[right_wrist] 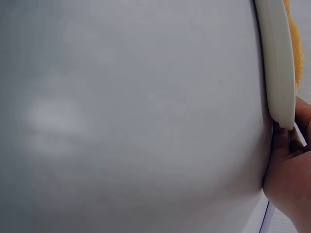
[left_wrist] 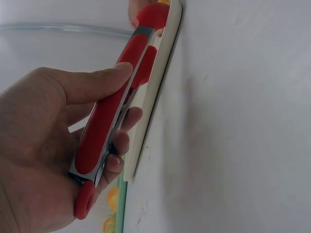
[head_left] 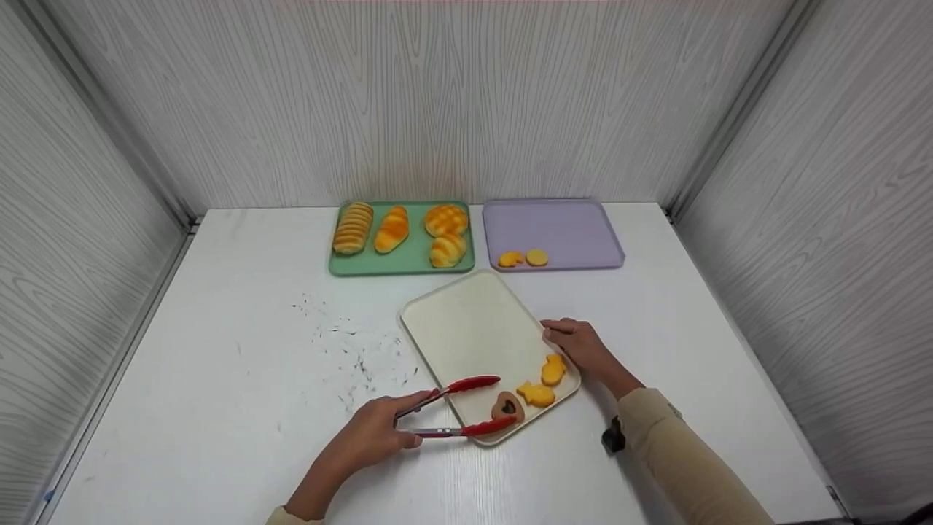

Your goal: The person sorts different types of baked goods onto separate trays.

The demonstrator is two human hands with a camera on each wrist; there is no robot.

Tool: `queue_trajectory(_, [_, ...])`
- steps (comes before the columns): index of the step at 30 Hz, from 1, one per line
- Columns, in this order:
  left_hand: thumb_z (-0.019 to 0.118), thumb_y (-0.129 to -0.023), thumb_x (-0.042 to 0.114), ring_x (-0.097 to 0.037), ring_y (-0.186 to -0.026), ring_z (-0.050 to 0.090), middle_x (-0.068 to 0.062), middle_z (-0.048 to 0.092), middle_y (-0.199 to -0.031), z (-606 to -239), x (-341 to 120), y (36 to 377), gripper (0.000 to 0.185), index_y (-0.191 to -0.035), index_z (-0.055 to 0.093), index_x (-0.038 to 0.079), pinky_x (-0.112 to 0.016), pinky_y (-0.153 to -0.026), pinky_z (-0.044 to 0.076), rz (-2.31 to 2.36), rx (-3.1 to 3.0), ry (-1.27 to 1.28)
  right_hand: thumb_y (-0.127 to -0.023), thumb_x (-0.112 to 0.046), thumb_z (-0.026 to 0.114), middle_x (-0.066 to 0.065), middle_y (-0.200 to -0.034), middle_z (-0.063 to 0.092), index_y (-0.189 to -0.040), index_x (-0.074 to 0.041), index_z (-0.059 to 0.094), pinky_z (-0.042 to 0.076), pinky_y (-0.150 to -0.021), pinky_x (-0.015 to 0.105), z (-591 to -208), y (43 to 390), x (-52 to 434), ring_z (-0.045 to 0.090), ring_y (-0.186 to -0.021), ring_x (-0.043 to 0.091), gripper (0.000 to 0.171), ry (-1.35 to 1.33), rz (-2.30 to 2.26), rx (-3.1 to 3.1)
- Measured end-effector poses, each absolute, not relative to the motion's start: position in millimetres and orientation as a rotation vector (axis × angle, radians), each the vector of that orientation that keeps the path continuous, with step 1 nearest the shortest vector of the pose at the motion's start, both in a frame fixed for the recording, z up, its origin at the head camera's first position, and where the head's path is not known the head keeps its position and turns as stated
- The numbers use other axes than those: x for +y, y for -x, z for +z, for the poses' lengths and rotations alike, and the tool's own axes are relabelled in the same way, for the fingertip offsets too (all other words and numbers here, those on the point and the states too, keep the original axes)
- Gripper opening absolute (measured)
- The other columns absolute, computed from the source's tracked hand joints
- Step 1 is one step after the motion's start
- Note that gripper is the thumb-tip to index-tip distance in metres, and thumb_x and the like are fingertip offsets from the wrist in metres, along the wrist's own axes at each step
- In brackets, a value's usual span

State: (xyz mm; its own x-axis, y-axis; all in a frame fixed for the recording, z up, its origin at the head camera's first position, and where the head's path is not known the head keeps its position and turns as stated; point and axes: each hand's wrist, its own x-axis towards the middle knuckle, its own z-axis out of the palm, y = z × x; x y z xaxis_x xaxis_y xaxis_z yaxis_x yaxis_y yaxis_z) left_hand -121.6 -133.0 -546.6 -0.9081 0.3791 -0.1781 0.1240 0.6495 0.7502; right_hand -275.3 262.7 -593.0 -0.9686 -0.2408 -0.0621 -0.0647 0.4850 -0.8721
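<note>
Left hand [head_left: 372, 435]: near-centre of bench, fingers & thumb curled round red tongs [head_left: 455, 407]; grips handles, seen close in left wrist view [left_wrist: 104, 141].
Tongs: arms spread apart, tips over near edge of cream tray [head_left: 466, 328]; far tip above bare tray, near tip just beside heart cookie [head_left: 507, 407], touching or not – can't tell.
Right hand [head_left: 579, 344]: rests at right edge of cream tray, fingers on the rim; right wrist view shows fingers [right_wrist: 286, 165] against tray edge, w/ thumb hidden. Looks like holding the rim, but how tightly can't tell.
Cream tray: centre of bench, turned at an angle, mostly bare.
Heart cookie: brown, dark middle, near corner of cream tray.
Fish cookies: two orange ones, one [head_left: 536, 394] right of heart cookie, other [head_left: 553, 370] just beyond it, near right hand.
Green tray [head_left: 402, 261]: far, left of centre; holds 4 bread rolls [head_left: 393, 228].
Purple tray [head_left: 568, 226]: far, right of green tray, just beside it; 2 small orange cookies [head_left: 523, 258] at its near-left part.
Bench [head_left: 240, 379]: white, w/ dark specks left of cream tray.
Walls: pale wood-grain panels on 3 sides.
</note>
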Motion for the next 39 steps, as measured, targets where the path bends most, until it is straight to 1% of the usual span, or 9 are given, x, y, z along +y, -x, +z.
queue_trajectory(7, [0.082,-0.080,0.011,-0.026,-0.118,0.063,-0.008,0.068,-0.131,-547,-127,124,0.073,-0.145,0.056,0.032,-0.051,-0.093,0.051,1.116,2.575,-0.434,-0.101,-0.026,0.061,0.013,-0.121,0.068,-0.135,-0.009,0.066,0.048,-0.101,0.037,-593,276,265,0.060,-0.114,0.025,0.037,0.288,-1.499,2.537])
queue_trajectory(12, [0.080,-0.082,0.009,-0.028,-0.116,0.064,-0.009,0.070,-0.126,-550,-126,124,0.069,-0.143,0.058,0.031,-0.051,-0.091,0.051,1.117,2.605,-0.499,-0.103,-0.022,0.059,0.018,-0.121,0.066,-0.136,-0.005,0.064,0.049,-0.099,0.036,-594,276,266,0.061,-0.114,0.030,0.038,0.355,-1.509,2.526])
queue_trajectory(18, [0.079,-0.082,0.009,-0.026,-0.113,0.065,-0.006,0.071,-0.125,-553,-125,123,0.067,-0.142,0.060,0.032,-0.050,-0.090,0.052,1.126,2.622,-0.510,-0.101,-0.022,0.061,0.017,-0.119,0.068,-0.134,-0.004,0.065,0.049,-0.095,0.030,-595,274,265,0.062,-0.112,0.027,0.037,0.355,-1.519,2.553])
queue_trajectory(23, [0.079,-0.084,0.012,-0.023,-0.105,0.064,-0.005,0.071,-0.121,-554,-124,122,0.067,-0.143,0.058,0.033,-0.044,-0.085,0.052,1.128,2.649,-0.518,-0.101,-0.021,0.061,0.020,-0.118,0.068,-0.134,-0.003,0.065,0.048,-0.092,0.030,-595,273,264,0.061,-0.107,0.026,0.038,0.379,-1.534,2.543])
queue_trajectory(27, [0.079,-0.084,0.014,-0.023,-0.095,0.060,-0.007,0.071,-0.115,-553,-124,126,0.067,-0.144,0.057,0.033,-0.040,-0.078,0.048,1.168,2.646,-0.526,-0.101,-0.022,0.063,0.018,-0.112,0.069,-0.133,-0.004,0.066,0.048,-0.089,0.028,-595,274,263,0.060,-0.100,0.020,0.037,0.355,-1.517,2.558])
queue_trajectory(29, [0.079,-0.084,0.014,-0.024,-0.094,0.059,-0.007,0.070,-0.116,-552,-124,130,0.067,-0.145,0.056,0.034,-0.039,-0.078,0.048,1.176,2.644,-0.523,-0.100,-0.023,0.063,0.016,-0.111,0.069,-0.132,-0.007,0.067,0.048,-0.090,0.028,-596,275,263,0.060,-0.100,0.018,0.036,0.335,-1.501,2.564])
queue_trajectory(34, [0.079,-0.085,0.015,-0.026,-0.106,0.062,-0.006,0.068,-0.128,-549,-121,143,0.067,-0.145,0.056,0.033,-0.044,-0.086,0.051,1.211,2.635,-0.513,-0.100,-0.024,0.064,0.013,-0.117,0.070,-0.131,-0.010,0.069,0.048,-0.096,0.032,-595,277,262,0.061,-0.107,0.020,0.034,0.294,-1.496,2.560])
queue_trajectory(36, [0.078,-0.086,0.015,-0.027,-0.114,0.061,-0.007,0.066,-0.133,-547,-118,149,0.066,-0.145,0.056,0.032,-0.047,-0.090,0.051,1.246,2.628,-0.488,-0.100,-0.023,0.064,0.014,-0.117,0.070,-0.131,-0.009,0.069,0.048,-0.096,0.032,-595,277,261,0.061,-0.108,0.022,0.034,0.290,-1.497,2.563])
queue_trajectory(39, [0.076,-0.088,0.015,-0.028,-0.119,0.060,-0.007,0.064,-0.136,-544,-113,161,0.064,-0.146,0.055,0.030,-0.049,-0.093,0.051,1.301,2.629,-0.429,-0.100,-0.023,0.064,0.015,-0.115,0.069,-0.131,-0.008,0.068,0.048,-0.094,0.031,-593,277,261,0.061,-0.106,0.021,0.036,0.309,-1.488,2.572])
